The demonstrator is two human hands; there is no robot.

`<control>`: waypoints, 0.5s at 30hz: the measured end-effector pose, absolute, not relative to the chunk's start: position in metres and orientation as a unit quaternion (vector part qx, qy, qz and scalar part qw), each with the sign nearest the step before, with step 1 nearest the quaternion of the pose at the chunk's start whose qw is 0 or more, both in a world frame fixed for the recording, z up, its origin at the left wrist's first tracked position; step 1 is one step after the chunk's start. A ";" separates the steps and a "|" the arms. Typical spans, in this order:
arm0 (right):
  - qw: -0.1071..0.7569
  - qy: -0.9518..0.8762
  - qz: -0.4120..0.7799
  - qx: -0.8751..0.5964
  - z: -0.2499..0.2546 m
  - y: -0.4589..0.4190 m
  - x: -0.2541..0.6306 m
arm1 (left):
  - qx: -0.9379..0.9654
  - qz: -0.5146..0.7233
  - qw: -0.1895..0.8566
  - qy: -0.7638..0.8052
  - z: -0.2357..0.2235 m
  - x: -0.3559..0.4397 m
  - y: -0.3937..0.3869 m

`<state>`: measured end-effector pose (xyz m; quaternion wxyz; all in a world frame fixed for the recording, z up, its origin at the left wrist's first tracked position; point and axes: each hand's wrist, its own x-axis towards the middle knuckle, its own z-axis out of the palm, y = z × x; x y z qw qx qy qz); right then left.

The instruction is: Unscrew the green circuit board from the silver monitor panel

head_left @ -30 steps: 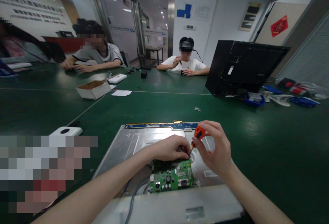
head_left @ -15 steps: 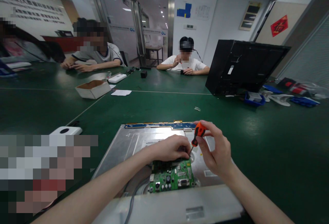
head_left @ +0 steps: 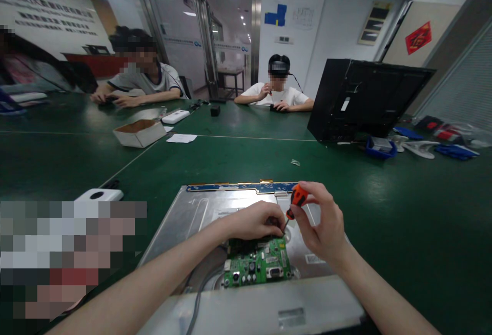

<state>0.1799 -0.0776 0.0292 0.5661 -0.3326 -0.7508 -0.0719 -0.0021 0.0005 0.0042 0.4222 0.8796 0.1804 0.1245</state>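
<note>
In the head view, the right hand has the orange-and-black screwdriver pinched between thumb and fingers, closed around the handle with the palm mostly open. The left hand is curled, its thumb and fingertips drawn together beside the screwdriver's shaft. Whether those fingertips pinch a small part or steady the shaft cannot be told, as the fingers hide the spot.

The green circuit board lies to the near left of the right hand's grip and just on the near side of the left fingertips. The left hand is the nearer of the two, covering part of the board's far edge. The screwdriver's long axis is tilted: its handle rises toward the far right, and its shaft slopes down toward the near left, ending by the board's far right corner. Whether the tip sits in a screw cannot be made out.

The board's visible part is longer from left to right than from near to far. Its VGA connector is by the near edge, toward the right. The board is on a metal panel, with a grey cable to the left and a barcode label to the right. A narrow blue circuit board runs left to right along the panel's far edge.
</note>
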 end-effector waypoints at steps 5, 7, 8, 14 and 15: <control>0.566 -0.751 -0.073 -0.332 0.029 -0.077 0.180 | 0.877 0.120 0.426 0.186 0.005 -0.003 0.000; 0.565 -0.752 -0.076 -0.332 0.030 -0.078 0.181 | 0.876 0.118 0.430 0.187 0.006 -0.003 0.000; 0.564 -0.753 -0.077 -0.331 0.030 -0.078 0.182 | 0.875 0.118 0.431 0.187 0.007 -0.002 0.000; 0.570 -0.751 -0.085 -0.323 0.032 -0.078 0.184 | 0.873 0.121 0.430 0.196 0.008 -0.002 0.001; 0.571 -0.750 -0.087 -0.322 0.032 -0.078 0.184 | 0.873 0.122 0.430 0.197 0.008 -0.002 0.001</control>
